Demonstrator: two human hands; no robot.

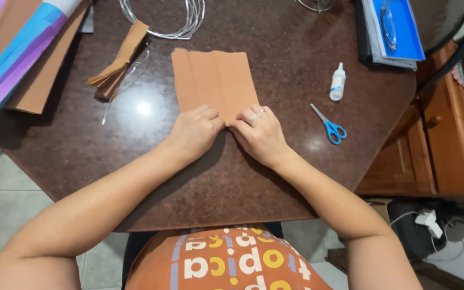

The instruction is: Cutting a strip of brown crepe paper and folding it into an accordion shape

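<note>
Centrally, both hands on paper's near edge.

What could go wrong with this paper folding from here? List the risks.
1. Both hands, left hand and right hand, press only the near edge of the brown pleated paper; the far pleats look loose and might spring open.
2. The glue bottle and blue-handled scissors lie close by the right forearm; a sweep could knock them.
</note>
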